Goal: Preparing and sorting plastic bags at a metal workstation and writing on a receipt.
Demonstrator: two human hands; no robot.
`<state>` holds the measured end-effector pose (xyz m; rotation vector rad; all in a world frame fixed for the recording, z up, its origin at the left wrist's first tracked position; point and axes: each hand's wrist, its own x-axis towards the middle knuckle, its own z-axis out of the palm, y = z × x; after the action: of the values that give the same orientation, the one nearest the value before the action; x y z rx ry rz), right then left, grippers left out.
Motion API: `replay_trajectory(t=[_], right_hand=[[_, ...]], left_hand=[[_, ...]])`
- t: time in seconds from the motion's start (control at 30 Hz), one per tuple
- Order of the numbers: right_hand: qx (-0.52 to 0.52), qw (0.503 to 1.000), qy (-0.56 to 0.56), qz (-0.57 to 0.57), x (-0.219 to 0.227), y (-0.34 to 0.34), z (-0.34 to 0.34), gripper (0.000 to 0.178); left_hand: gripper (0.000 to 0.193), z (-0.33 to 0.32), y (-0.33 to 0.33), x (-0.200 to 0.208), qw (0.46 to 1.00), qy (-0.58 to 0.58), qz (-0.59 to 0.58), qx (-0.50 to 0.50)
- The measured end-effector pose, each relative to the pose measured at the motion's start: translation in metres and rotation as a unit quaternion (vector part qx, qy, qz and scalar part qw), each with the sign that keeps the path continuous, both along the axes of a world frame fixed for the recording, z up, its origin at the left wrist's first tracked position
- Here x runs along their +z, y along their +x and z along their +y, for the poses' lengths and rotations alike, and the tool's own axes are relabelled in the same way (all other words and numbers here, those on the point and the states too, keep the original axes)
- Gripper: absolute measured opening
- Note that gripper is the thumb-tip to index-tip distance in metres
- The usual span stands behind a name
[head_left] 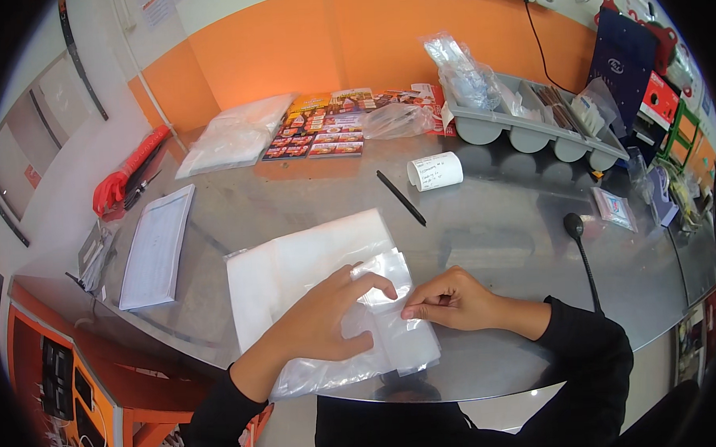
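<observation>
A stack of large, milky plastic bags point(268, 271) lies on the steel table near its front edge. On its right side rests a smaller bundle of clear plastic bags point(411, 347), shiny and slightly creased. My left hand point(318, 317) lies across the stack with thumb and index finger spread in a wide curve, the fingertips by the small bags. At the right edge of that bundle my right hand point(461, 300) pinches the plastic between thumb and index finger, its other fingers curled in.
Beyond the bags lie a black pen point(401, 198) and a curled paper roll point(436, 172). Papers point(158, 248) sit at left; coloured leaflets point(322, 125) lie at the back. A grey cutlery holder point(521, 120) stands back right, and a thin-necked black microphone point(580, 250) rises at right.
</observation>
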<state>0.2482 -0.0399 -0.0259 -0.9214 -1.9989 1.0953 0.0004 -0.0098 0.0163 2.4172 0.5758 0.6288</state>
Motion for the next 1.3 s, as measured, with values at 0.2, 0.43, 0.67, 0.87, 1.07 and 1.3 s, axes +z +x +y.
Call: replay_trajectory(t=[0.2, 0.43, 0.67, 0.87, 1.07, 1.3], right_hand=[[-0.094, 0.983, -0.010, 0.157, -0.003, -0.007, -0.004, 0.012], [0.043, 0.968, 0.213, -0.127, 0.019, 0.004, -0.004, 0.020], [0.008, 0.997, 0.059, -0.052, 0.006, -0.001, -0.002, 0.014], [-0.073, 0.991, -0.007, 0.108, 0.001, -0.007, -0.002, 0.011], [0.034, 0.974, 0.214, -0.069, 0.026, 0.006, -0.007, 0.022], [0.040, 0.988, 0.084, -0.120, 0.017, 0.005, -0.001, 0.019]], left_hand=[[0.025, 0.005, 0.002, -0.007, 0.997, -0.048, 0.031, 0.048], [0.014, -0.001, 0.008, -0.009, 0.968, -0.167, -0.090, 0.167], [0.017, 0.008, 0.000, -0.003, 1.000, 0.009, -0.009, -0.008], [0.015, 0.000, 0.006, 0.002, 0.997, -0.053, 0.024, 0.059], [0.012, -0.004, 0.010, 0.004, 0.969, -0.184, -0.027, 0.165], [0.010, 0.009, 0.001, -0.009, 0.984, -0.147, -0.052, 0.081]])
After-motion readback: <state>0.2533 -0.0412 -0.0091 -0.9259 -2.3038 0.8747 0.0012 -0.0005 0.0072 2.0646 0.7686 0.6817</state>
